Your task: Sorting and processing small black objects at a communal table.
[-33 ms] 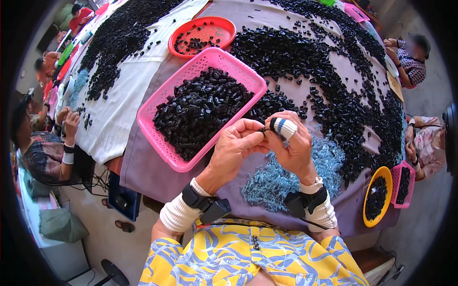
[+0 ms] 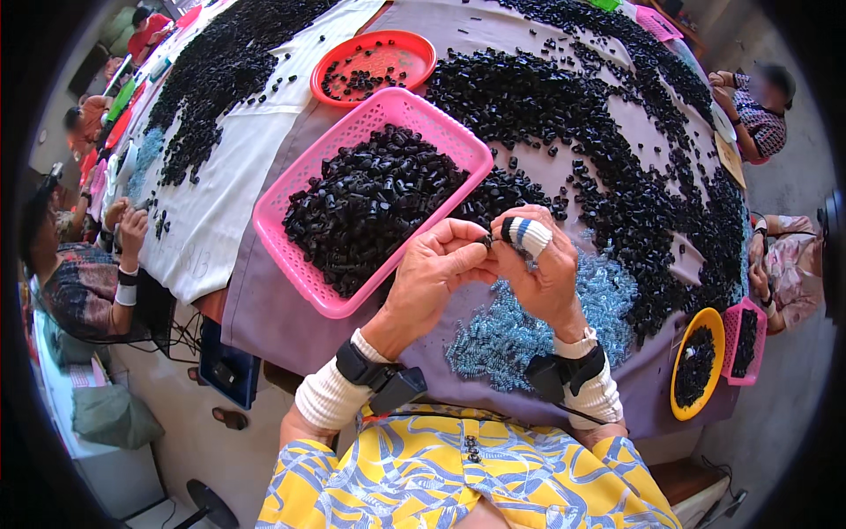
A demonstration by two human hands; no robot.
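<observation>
My left hand [image 2: 429, 264] pinches a small black plastic part [image 2: 486, 239] between thumb and fingertips, in front of my chest. My right hand [image 2: 544, 264] meets it there, its thumb and fingers closed on the same part. A white knitted finger sleeve with blue and black bands [image 2: 529, 235] covers one right finger. Just beyond my left hand stands a pink perforated basket [image 2: 291, 212] heaped with black plastic parts [image 2: 374, 194]. Below and beside my right hand lies a pile of pale blue, clear coil-like pieces [image 2: 507, 339]. Fingers hide most of the held part.
Black parts [image 2: 634, 212] spread over the cloth-covered table [image 2: 264, 291]. A red tray [image 2: 374, 55] stands behind the basket. At right are a yellow tray [image 2: 679, 388] and a smaller pink basket [image 2: 749, 344]. Other people sit along both sides, one [image 2: 88, 282] at left.
My right hand's fingers have shifted very slightly to the right; both hands still meet at the small black plastic part. Everything else looks the same.
</observation>
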